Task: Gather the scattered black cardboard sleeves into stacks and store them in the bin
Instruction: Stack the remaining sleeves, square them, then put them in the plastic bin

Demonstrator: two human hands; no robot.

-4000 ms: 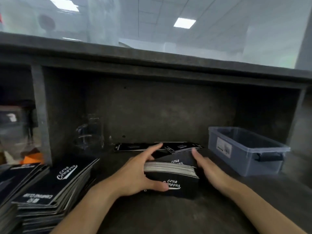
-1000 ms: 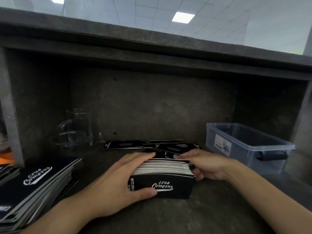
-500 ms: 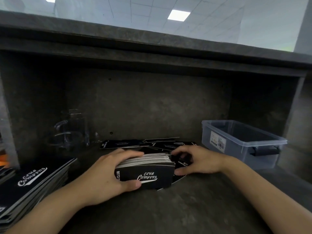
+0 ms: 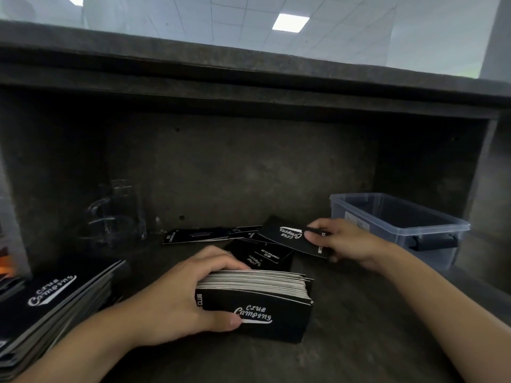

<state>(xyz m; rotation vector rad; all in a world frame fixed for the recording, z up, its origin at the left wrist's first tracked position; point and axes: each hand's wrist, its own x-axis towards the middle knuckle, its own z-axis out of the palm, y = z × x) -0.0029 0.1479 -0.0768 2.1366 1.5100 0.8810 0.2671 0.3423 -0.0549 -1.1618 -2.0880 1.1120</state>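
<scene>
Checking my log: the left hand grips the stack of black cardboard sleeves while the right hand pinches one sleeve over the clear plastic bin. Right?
No. The head view shows the right hand pinching the single black cardboard sleeve over the loose sleeves, beside the clear plastic bin, not over it.

Bin right of stack, loose sleeves behind

dim, shadowed recess under a shelf; bright ceiling panel glows above; wide-angle bending at edges, slight softness throughout.
</scene>
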